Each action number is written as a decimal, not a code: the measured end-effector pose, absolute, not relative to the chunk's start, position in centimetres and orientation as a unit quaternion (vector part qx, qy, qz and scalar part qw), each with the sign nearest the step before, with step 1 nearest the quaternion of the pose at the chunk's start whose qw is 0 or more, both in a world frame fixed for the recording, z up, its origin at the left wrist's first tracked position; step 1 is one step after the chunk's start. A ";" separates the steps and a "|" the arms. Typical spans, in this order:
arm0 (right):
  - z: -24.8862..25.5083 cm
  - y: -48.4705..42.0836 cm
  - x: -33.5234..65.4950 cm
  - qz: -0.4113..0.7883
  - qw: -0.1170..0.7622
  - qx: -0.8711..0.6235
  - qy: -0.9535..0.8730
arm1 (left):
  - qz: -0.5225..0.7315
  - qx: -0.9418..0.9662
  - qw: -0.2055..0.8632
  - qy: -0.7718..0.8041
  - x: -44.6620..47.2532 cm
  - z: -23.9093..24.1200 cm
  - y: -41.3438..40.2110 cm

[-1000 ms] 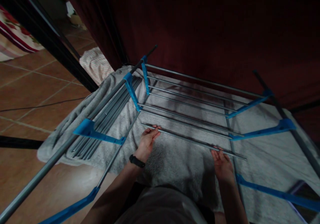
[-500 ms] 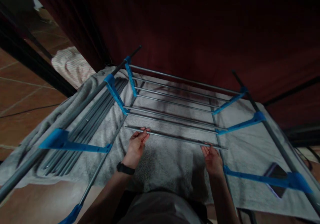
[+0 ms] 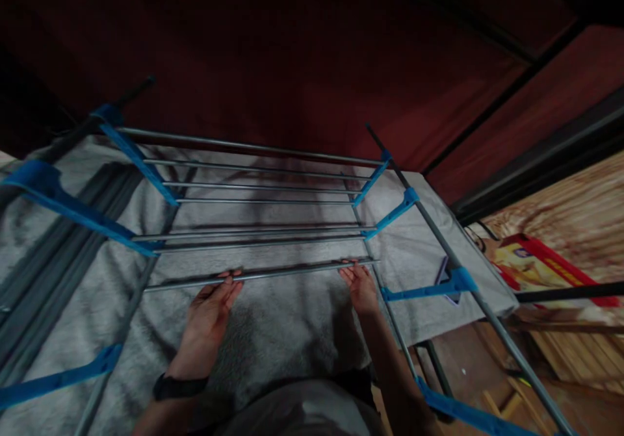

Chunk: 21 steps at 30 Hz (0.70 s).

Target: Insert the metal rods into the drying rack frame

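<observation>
Between my two hands lies a thin grey metal rod point(image 3: 287, 272), held level above the grey cloth. My left hand point(image 3: 209, 309) pinches it left of its middle, and my right hand point(image 3: 359, 285) grips it near its right end. Just beyond it stands a rack frame of grey tubes with blue plastic brackets, such as the left bracket point(image 3: 88, 212) and the right bracket point(image 3: 392, 215). Several cross rods point(image 3: 263, 203) span these brackets. The held rod's ends look apart from the nearest right bracket point(image 3: 429, 288).
A bundle of grey tubes point(image 3: 63, 260) lies on the cloth point(image 3: 292, 332) at the left. A phone point(image 3: 453, 298) rests partly behind a bracket at the right. Beyond the table are a dark red curtain point(image 3: 273, 52) and a red-and-yellow box point(image 3: 541, 267).
My view has turned to the right, so the rack appears further left and the box at the right shows. Both hands still hold the rod.
</observation>
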State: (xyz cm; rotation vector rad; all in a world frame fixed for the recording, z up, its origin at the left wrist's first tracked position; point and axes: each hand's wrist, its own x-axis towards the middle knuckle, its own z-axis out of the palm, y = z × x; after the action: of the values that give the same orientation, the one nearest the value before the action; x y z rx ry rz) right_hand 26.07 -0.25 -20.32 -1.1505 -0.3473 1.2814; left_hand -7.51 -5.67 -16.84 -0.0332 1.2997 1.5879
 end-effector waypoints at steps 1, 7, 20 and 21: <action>-20.3 -0.1 26.1 0.557 0.645 -0.503 -0.144 | 0.661 -0.012 0.521 0.540 -7.6 -16.8 -5.7; -20.9 0.5 26.4 0.534 0.670 -0.498 -0.130 | 0.672 -0.006 0.519 0.529 -7.7 -16.7 -5.9; -20.9 0.6 26.1 0.524 0.681 -0.503 -0.091 | 0.669 -0.035 0.483 0.563 -7.3 -16.8 -5.4; -20.8 0.6 26.1 0.524 0.681 -0.504 -0.089 | 0.668 -0.035 0.483 0.565 -7.3 -16.9 -5.4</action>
State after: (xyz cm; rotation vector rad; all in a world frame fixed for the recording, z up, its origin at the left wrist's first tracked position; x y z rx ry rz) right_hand 26.06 0.58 -20.84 -1.1306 -0.1987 1.1769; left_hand -7.33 -5.44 -16.88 -0.0851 1.3764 1.6274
